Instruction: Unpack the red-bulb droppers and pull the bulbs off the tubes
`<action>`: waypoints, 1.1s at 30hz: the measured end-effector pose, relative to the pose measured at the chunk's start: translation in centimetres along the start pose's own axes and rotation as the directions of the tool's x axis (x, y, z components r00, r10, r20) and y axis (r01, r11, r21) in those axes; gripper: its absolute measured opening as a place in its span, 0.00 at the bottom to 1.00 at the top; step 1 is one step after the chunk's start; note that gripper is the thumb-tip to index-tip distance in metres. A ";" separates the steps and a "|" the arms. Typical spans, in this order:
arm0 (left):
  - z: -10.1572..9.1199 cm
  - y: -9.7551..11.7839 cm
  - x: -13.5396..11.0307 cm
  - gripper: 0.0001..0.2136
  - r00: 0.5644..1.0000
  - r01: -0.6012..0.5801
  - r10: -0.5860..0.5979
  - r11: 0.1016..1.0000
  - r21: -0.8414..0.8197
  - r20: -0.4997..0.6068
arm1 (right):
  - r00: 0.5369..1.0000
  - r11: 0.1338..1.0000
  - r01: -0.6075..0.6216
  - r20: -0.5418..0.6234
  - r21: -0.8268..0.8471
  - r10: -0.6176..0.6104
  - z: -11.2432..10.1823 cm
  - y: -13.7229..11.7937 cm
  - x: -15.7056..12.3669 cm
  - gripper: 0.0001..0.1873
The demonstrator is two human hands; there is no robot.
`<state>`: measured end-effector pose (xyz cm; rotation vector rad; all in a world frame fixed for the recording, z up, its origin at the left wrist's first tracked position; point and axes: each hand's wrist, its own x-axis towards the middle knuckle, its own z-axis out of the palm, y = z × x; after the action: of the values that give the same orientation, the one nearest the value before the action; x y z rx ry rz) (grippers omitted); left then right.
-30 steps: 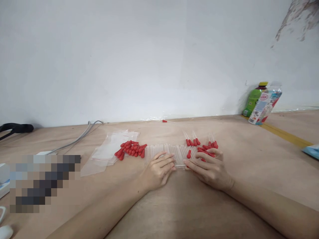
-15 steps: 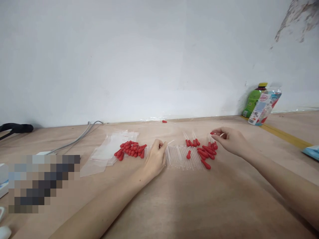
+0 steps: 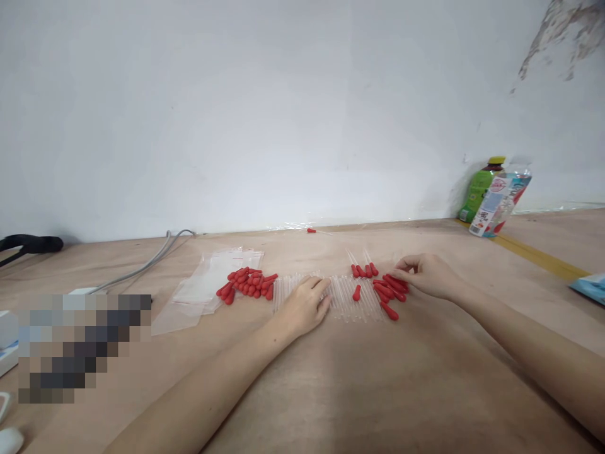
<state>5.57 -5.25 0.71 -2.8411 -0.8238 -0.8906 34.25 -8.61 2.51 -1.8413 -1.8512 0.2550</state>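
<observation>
My left hand (image 3: 309,304) lies palm down over a row of clear thin pipette tubes (image 3: 350,296), its fingers a little apart. No tube shows in its fingers. My right hand (image 3: 425,275) is at the right end, thumb and fingertips closed on a red rubber bulb (image 3: 393,277) at the top of a small heap. Part of that heap is hidden behind the fingers. One loose red bulb (image 3: 357,293) rests on the tubes. Just beyond them, several droppers with red bulbs (image 3: 363,271) lie side by side, stems pointing to the wall.
To the left is a larger heap of red bulbs (image 3: 248,282) beside clear plastic bags (image 3: 198,287). A single dropper (image 3: 312,231) lies near the wall. Two bottles, one green (image 3: 478,192) and one clear with a label (image 3: 498,205), stand back right. A grey cable (image 3: 142,265) runs at left.
My left hand has lowered onto the tubes, and the tube it was pinching no longer shows. My right hand has come down and slightly left, from above the droppers to the bulb heap.
</observation>
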 end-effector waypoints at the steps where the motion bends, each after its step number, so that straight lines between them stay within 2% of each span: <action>1: -0.1 0.1 -0.1 0.12 1.000 0.000 0.000 1.000 -0.017 0.007 | 1.000 1.000 0.003 0.004 -0.020 -0.003 -0.1 0.0 0.0 0.18; 3: -0.3 0.2 -0.2 0.15 1.000 -0.006 0.007 0.999 -0.037 0.024 | 1.000 0.999 0.026 -0.017 -0.046 -0.027 -0.3 -0.2 0.0 0.20; 6: -1.0 0.2 -0.3 0.23 0.997 -0.040 0.041 0.999 -0.013 0.060 | 0.984 0.986 0.154 -0.075 -0.068 -0.159 -0.1 -1.0 -0.3 0.18; 9: -1.6 0.0 -0.4 0.30 0.988 -0.087 0.082 0.996 0.033 0.127 | 0.937 0.939 0.303 -0.128 -0.164 -0.325 0.9 -2.6 -1.0 0.17; 12: -1.7 -0.3 -0.5 0.31 0.976 -0.091 0.080 0.995 0.046 0.203 | 0.893 0.891 0.362 -0.173 -0.272 -0.416 2.4 -4.3 -1.7 0.22; 15: -1.6 -0.5 -0.5 0.27 0.969 -0.067 0.056 0.997 0.037 0.240 | 0.881 0.884 0.348 -0.213 -0.313 -0.422 4.0 -5.5 -2.1 0.24; 19: -1.4 -0.6 -0.4 0.22 0.969 -0.050 0.045 0.999 0.015 0.241 | 0.898 0.902 0.323 -0.208 -0.285 -0.387 4.8 -6.1 -2.0 0.18; 23: -1.4 -0.5 -0.7 0.24 0.976 -0.042 0.036 0.999 0.020 0.213 | 0.920 0.925 0.328 -0.156 -0.192 -0.359 2.9 -5.1 -1.2 0.16; 28: -1.0 0.4 -0.7 0.34 0.988 -0.023 0.009 0.996 0.092 0.155 | 0.915 0.899 0.401 0.031 -0.175 -0.403 -0.7 -1.6 0.1 0.20; 33: -0.3 1.2 -0.2 0.30 0.992 -0.001 -0.013 0.993 0.115 0.124 | 0.904 0.890 0.425 0.121 -0.163 -0.409 -1.4 0.2 0.5 0.19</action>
<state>5.90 -6.43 0.95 -2.8178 -0.8670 -0.6492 35.16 -8.43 3.71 -1.5069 -2.3419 0.0020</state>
